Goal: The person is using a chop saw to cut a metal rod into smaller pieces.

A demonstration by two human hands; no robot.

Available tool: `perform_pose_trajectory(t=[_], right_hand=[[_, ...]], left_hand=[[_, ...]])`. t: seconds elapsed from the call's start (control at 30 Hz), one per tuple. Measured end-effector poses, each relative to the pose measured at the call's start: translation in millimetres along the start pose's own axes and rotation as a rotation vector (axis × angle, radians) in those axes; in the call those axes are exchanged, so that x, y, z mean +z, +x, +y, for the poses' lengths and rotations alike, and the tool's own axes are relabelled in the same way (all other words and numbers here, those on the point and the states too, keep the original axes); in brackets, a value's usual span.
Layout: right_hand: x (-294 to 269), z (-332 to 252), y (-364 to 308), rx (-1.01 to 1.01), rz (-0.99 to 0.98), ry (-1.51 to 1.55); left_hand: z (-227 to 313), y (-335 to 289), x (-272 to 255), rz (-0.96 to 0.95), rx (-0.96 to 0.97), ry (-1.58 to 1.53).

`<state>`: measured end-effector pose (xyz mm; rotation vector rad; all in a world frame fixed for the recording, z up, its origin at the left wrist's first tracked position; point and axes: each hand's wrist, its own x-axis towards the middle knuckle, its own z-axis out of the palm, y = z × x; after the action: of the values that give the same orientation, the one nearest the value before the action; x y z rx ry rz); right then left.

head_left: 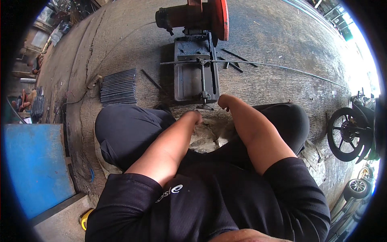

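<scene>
In front of me stands a cut-off saw with a red guard [221,20] raised over its grey metal base [183,86]. A long thin metal rod [278,66] lies across the base, held at the vise [203,62]. The vise's screw runs toward me and ends in a crank handle [205,107]. My left hand [196,117] is just below the crank's left end; its fingers are mostly hidden. My right hand [224,102] is by the base's near right corner, its fingers curled down, and what they hold, if anything, is hidden.
A row of cut dark rods [119,86] lies on the floor at left, with a single rod [152,79] beside the base. Several short pieces [234,64] lie right of the saw. A blue panel [38,165] stands at left, a motorcycle wheel [346,134] at right.
</scene>
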<state>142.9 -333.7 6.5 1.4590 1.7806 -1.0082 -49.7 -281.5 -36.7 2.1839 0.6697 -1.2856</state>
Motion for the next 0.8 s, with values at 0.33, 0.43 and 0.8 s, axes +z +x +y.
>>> perform_pose_trajectory(t=[0.33, 0.43, 0.8], right_hand=[[-23.2, -22.2, -50.0, -0.715, -0.411, 1.876], [-19.9, -12.0, -45.0, -0.513, -0.197, 1.897], [-6.8, -1.2, -13.1, 0.289, -0.115, 0.864]], left_hand=[[-9.1, -40.7, -28.5, 0.268, -0.38, -0.3], [-22.3, -38.5, -28.4, 0.247, -0.409, -0.37], [36.4, -72.1, -45.4, 0.068, -0.154, -0.31]])
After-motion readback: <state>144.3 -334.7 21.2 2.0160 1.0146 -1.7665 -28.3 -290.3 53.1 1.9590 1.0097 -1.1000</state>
